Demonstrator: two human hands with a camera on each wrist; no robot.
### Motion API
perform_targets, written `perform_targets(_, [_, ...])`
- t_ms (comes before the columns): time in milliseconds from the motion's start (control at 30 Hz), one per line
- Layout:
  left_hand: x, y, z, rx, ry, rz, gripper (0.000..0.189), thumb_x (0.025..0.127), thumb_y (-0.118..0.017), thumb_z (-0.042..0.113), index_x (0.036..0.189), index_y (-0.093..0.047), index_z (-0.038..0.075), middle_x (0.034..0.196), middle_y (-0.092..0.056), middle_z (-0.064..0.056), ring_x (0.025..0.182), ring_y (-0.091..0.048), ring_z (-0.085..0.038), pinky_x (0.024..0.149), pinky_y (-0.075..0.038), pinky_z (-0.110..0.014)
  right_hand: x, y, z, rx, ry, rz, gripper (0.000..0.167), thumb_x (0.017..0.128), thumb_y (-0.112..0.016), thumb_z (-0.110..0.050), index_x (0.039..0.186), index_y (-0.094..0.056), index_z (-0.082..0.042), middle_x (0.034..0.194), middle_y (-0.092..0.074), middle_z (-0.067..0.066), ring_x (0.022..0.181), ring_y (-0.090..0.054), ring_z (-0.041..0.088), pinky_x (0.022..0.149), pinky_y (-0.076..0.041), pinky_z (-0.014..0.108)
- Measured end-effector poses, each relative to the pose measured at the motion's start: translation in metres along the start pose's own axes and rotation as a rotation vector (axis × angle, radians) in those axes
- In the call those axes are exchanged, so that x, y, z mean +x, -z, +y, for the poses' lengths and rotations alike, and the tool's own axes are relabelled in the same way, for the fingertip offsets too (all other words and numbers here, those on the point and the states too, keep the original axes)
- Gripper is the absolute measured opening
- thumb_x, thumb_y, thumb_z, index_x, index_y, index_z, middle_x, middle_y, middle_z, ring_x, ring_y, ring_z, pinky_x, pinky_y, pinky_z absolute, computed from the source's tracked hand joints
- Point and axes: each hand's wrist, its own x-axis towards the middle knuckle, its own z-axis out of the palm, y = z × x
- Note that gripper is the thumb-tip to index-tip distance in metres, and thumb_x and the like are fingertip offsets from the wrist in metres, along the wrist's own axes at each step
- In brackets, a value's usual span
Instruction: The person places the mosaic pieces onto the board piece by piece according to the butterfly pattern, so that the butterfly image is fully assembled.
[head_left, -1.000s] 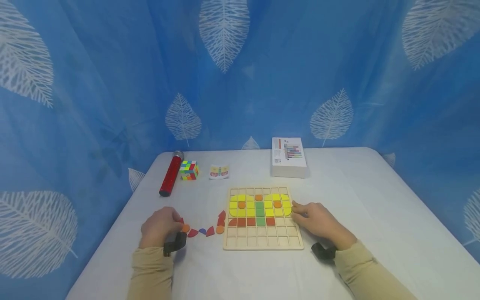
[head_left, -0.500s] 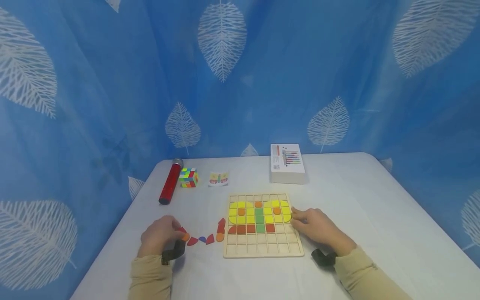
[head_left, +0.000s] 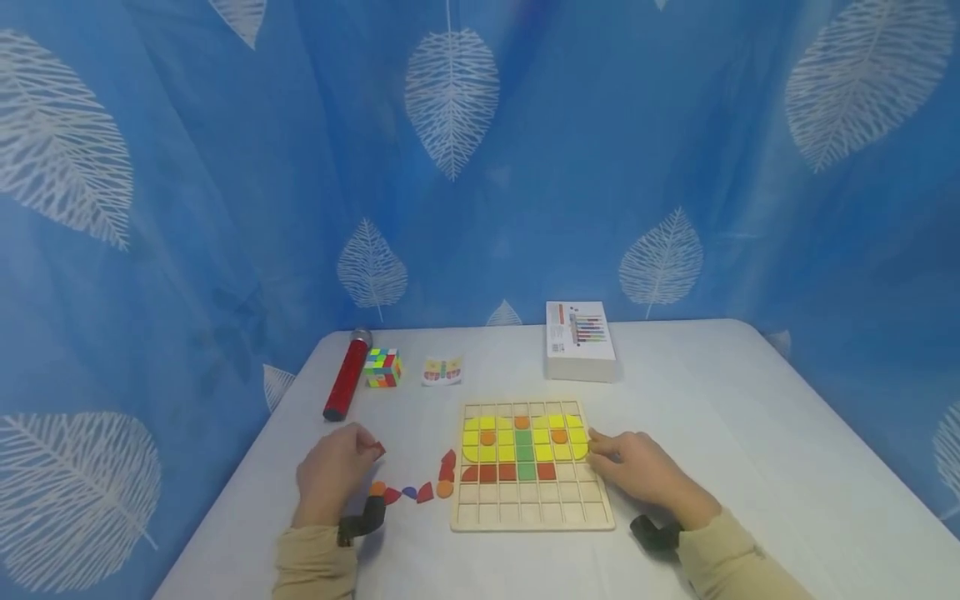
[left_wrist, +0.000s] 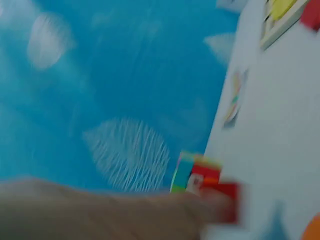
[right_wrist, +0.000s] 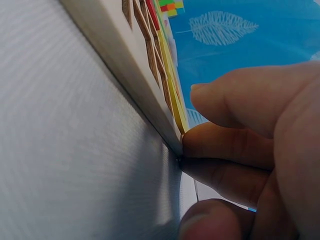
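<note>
My left hand (head_left: 337, 471) pinches a red tile (head_left: 378, 449) between thumb and fingertips, above the table left of the wooden grid board (head_left: 532, 517). That red tile (left_wrist: 229, 202) is blurred in the left wrist view. Yellow, orange, green and red tiles lie in the board's cells, forming a butterfly-like pattern. My right hand (head_left: 641, 475) touches the board's right edge; in the right wrist view two fingers (right_wrist: 220, 142) meet the frame's side. Between left hand and board lie orange discs (head_left: 445, 489), a blue half-round piece (head_left: 409, 492) and several red pieces (head_left: 425, 492).
A red microphone (head_left: 348, 379), a puzzle cube (head_left: 383, 368) and a small butterfly picture card (head_left: 442, 371) stand or lie at the back left. A white box (head_left: 580, 342) sits behind the board. Blue leaf-patterned cloth (head_left: 525, 208) hangs behind the table.
My left hand has lifted the red tile away from the orange disc, up and slightly right. My right hand stays at the board's edge. The head view has tilted, shifting everything downward.
</note>
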Motion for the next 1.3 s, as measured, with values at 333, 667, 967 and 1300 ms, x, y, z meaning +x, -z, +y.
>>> perform_targets(333, [-0.041,-0.078,0.109,-0.086,-0.684,0.311,0.013,0.087,-0.083,0.026,0.097,-0.075,0.026,0.095,-0.072,0.013,0.076,-0.062,-0.003,0.064,-0.047,-0.015,-0.003,-0.001,0.005,0.015,0.003,0.012,0.034,0.098,-0.069,-0.03,0.122,-0.075,-0.006,0.142,-0.063,0.01,0.139,-0.049,0.044,0.112,-0.039,0.062])
perform_targets(667, [-0.04,-0.113,0.147,0.033,-0.907,0.244,0.012,0.088,-0.082,0.028,0.097,-0.075,0.032,0.093,-0.069,0.017,0.069,-0.057,0.005,0.052,-0.031,-0.009,-0.002,-0.001,0.0,0.021,0.054,0.021,0.033,0.098,-0.068,-0.027,0.122,-0.075,-0.006,0.14,-0.063,0.014,0.135,-0.053,0.044,0.11,-0.04,0.061])
perform_targets(967, [-0.043,-0.125,0.156,0.258,-1.041,0.253,0.011,0.095,-0.074,0.037,0.105,-0.08,0.037,0.085,-0.066,0.016,0.059,-0.041,0.003,0.048,-0.028,-0.01,-0.001,-0.001,-0.002,-0.005,0.056,0.045,0.034,0.097,-0.069,-0.03,0.122,-0.075,-0.007,0.139,-0.064,0.011,0.135,-0.053,0.044,0.11,-0.041,0.061])
perform_targets(1300, [-0.046,-0.129,0.151,0.278,-1.126,0.303,0.008,0.091,-0.073,0.033,0.089,-0.079,0.03,0.099,-0.074,0.018,0.068,-0.061,0.001,0.054,-0.038,-0.011,-0.001,0.0,-0.002,0.013,0.018,0.023,0.035,0.097,-0.069,-0.03,0.123,-0.074,-0.007,0.142,-0.062,0.01,0.138,-0.05,0.042,0.112,-0.039,0.061])
